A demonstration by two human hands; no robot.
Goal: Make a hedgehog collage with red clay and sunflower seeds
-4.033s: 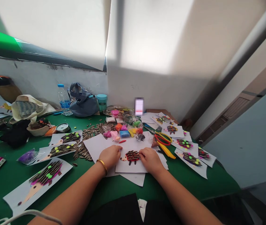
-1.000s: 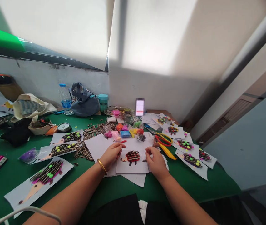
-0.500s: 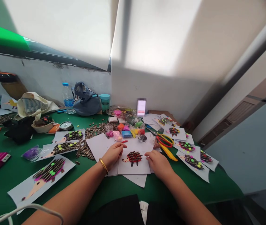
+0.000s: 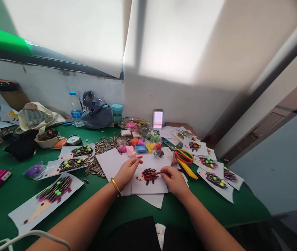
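Note:
A hedgehog picture (image 4: 150, 176) of clay, with a red body and dark seeds for spines, lies on white paper (image 4: 143, 190) in front of me. My right hand (image 4: 174, 179) pinches a dark sunflower seed (image 4: 159, 173) by the back edge of the hedgehog. On the other side, my left hand (image 4: 128, 171) is closed above the paper's left edge, its fingertips together at a small red clay piece (image 4: 139, 157). Behind the paper are packets of coloured clay, a blue one (image 4: 141, 149) among them. A heap of sunflower seeds (image 4: 96, 167) lies to the left.
Finished-looking hedgehog cards lie at left (image 4: 51, 198) and right (image 4: 215, 181). Scissors with red and yellow handles (image 4: 183, 157) lie near my right hand. A water bottle (image 4: 75, 109), a blue bag (image 4: 96, 113) and a phone (image 4: 158, 119) stand by the wall. A white cable (image 4: 38, 233) crosses the lower left.
My right hand has moved slightly left, bringing the seed up to the hedgehog's back edge. My left hand has shifted a little to the right and up.

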